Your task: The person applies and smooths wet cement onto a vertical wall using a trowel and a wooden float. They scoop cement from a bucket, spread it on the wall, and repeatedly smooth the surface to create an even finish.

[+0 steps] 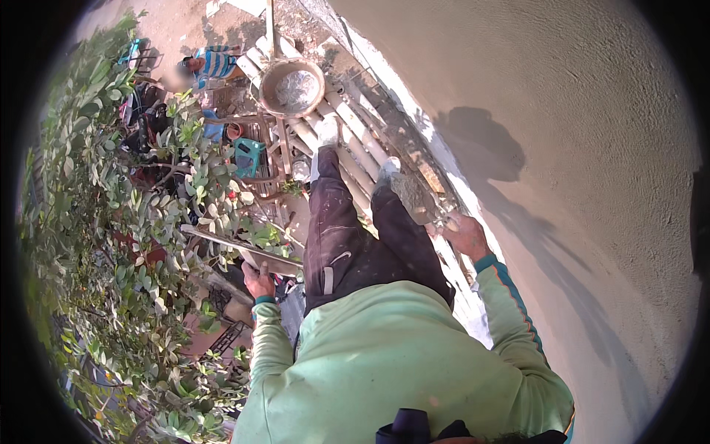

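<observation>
My right hand (467,237) is closed round the handle of a trowel (416,198), beside the wall at knee height. Grey mortar appears to cover the trowel's blade. On the other side of my legs, my left hand (259,281) grips a flat plastering board (240,246) from below. The board shows nearly edge-on, so little of its upper face is visible. Beyond my feet, a round brown basin (268,85) with grey mortar inside rests on the bamboo poles.
I stand high on bamboo scaffold poles (355,133). A plastered wall (577,89) rises at my right, carrying my shadow. Leafy branches (96,185) crowd the left. Below are a person in a blue striped shirt (218,64) and a green plastic stool (248,154).
</observation>
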The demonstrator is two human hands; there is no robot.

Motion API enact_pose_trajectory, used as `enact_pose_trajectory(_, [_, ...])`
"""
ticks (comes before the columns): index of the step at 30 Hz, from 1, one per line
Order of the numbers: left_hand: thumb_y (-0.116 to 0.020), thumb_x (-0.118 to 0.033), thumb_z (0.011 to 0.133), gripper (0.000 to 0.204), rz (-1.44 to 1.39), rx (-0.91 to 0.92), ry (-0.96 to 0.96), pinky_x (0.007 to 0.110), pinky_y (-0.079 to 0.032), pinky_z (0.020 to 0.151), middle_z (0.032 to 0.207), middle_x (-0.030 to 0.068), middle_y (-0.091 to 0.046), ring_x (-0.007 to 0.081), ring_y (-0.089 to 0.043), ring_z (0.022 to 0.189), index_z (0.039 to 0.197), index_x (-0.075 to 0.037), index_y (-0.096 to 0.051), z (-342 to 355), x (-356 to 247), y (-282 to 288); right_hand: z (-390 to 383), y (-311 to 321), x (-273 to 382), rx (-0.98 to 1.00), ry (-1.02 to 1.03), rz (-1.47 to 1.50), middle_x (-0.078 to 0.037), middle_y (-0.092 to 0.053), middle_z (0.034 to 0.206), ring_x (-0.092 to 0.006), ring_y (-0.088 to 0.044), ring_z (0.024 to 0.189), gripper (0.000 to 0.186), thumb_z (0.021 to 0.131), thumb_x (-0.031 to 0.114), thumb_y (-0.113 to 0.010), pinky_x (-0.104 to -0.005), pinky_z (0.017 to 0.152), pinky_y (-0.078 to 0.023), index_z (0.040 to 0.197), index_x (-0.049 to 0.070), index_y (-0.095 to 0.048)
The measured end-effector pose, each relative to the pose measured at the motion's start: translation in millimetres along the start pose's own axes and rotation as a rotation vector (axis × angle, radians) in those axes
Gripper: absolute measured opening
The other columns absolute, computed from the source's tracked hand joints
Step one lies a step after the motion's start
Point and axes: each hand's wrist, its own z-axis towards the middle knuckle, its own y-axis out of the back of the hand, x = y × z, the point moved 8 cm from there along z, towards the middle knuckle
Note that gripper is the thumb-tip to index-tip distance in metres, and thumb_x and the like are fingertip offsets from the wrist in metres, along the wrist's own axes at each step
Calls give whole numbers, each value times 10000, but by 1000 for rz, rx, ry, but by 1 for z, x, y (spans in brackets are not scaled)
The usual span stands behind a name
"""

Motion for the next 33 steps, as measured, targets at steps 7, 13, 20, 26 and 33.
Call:
enact_pose_trajectory(7, [-754,-193,938,420,86,124,-112,454,-535,864,1054,249,-722,411,-699,958,1239,34,-567,52,-30,-24,13,61,-126,-268,-210,191,-96,-743,956,-181,-695,842,342,980,247,-704,-333,809,-551,1179,-31,-696])
enact_pose_trajectory(13, [-746,-244,963,483,120,192,-17,477,-533,871,1091,254,-706,439,-691,995,1311,27,-549,57,-2,-43,-64,100,1,-211,-138,239,-96,-728,989,-172,-671,931,260,1001,152,-684,-305,854,-518,1206,-3,-642])
enact_pose_trajectory(20, [-766,-274,949,549,172,166,16,467,-491,709,897,187,-611,372,-591,762,1359,-1,-524,59,2,-98,231,-79,41,-10,28,-210,-313,-686,1141,-505,-652,1108,459,982,217,-617,-586,952,-505,1363,-26,-536])
enact_pose_trajectory(26, [-802,-260,914,435,119,157,245,481,-520,706,853,213,-664,422,-655,773,1180,8,-586,34,49,-103,510,-205,200,-174,475,-483,-292,-662,1220,-474,-710,1092,320,982,134,-578,-553,924,-587,1263,-19,-562])
enact_pose_trajectory(33, [-812,-198,917,406,205,148,490,490,-588,792,1044,209,-757,410,-749,918,1225,-19,-617,-27,127,-124,729,-303,261,14,284,-554,-261,-726,1259,-438,-709,1183,298,1014,189,-600,-524,994,-586,1209,-21,-680])
